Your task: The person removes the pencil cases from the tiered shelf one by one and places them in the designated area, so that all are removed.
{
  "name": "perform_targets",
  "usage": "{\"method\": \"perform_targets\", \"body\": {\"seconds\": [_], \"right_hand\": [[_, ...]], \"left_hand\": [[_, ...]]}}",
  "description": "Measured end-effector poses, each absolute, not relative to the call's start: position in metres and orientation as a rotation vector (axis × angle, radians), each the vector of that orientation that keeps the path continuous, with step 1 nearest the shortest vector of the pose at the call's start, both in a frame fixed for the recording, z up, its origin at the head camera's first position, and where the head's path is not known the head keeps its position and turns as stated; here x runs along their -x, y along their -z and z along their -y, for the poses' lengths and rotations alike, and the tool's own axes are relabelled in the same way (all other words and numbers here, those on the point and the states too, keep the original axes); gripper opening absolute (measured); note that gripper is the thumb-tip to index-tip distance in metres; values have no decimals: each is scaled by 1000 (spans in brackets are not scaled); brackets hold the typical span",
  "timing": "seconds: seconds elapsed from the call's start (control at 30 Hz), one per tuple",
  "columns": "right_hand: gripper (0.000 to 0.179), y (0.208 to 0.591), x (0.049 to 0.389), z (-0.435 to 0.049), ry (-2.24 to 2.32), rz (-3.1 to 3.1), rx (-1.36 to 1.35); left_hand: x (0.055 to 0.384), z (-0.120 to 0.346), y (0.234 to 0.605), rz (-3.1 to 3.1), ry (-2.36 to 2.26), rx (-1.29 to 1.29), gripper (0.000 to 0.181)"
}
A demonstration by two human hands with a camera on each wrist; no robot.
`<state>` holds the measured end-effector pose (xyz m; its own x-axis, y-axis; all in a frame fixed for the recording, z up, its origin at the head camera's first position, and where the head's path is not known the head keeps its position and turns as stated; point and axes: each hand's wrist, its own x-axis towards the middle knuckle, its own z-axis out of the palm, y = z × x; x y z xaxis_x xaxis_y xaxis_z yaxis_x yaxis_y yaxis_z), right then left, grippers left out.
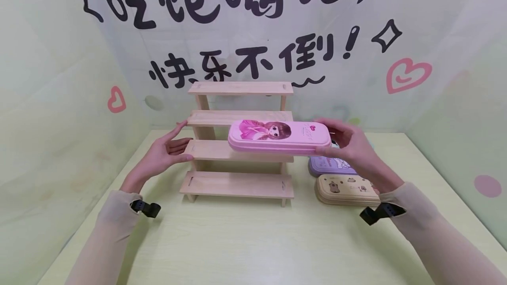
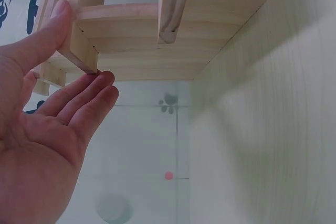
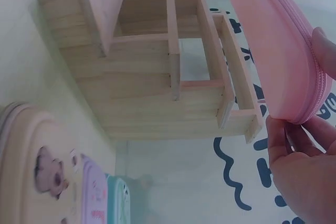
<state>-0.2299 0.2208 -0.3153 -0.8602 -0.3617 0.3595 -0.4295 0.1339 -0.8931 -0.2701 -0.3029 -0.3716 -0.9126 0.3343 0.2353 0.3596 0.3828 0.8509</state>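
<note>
A pink zip pencil case [image 1: 279, 137] with a long-haired girl printed on its lid is held level in front of the wooden tiered shelf [image 1: 237, 184]. My right hand [image 1: 352, 144] grips its right end, thumb at the front and fingers behind. The zip along its side shows in the right wrist view, where the pink case [image 3: 278, 51] is raised beside the shelf's steps. At the shelf's left end, my left hand [image 1: 162, 155] touches the board ends of the middle tiers with its thumb and forefinger. Its other fingers extend loosely beside the board [image 2: 81, 51].
Right of the shelf lie a beige pencil case [image 1: 346, 189] with bear prints and a purple one [image 1: 328, 166], partly behind my right hand. A teal case [image 3: 119, 198] is behind them. A printed cloth wall [image 1: 253, 34] stands behind the table [image 1: 237, 241].
</note>
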Motion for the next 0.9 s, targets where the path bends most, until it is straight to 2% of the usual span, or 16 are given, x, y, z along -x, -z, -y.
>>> {"method": "perform_targets", "body": {"seconds": [0.23,0.9], "right_hand": [[61,325,214,-241,-1809,2370,-732],[65,360,176,-301,-1733,2430,-771]], "left_hand": [[271,303,371,2601,1595,645,104],[271,303,371,2598,1596,646,104]]}}
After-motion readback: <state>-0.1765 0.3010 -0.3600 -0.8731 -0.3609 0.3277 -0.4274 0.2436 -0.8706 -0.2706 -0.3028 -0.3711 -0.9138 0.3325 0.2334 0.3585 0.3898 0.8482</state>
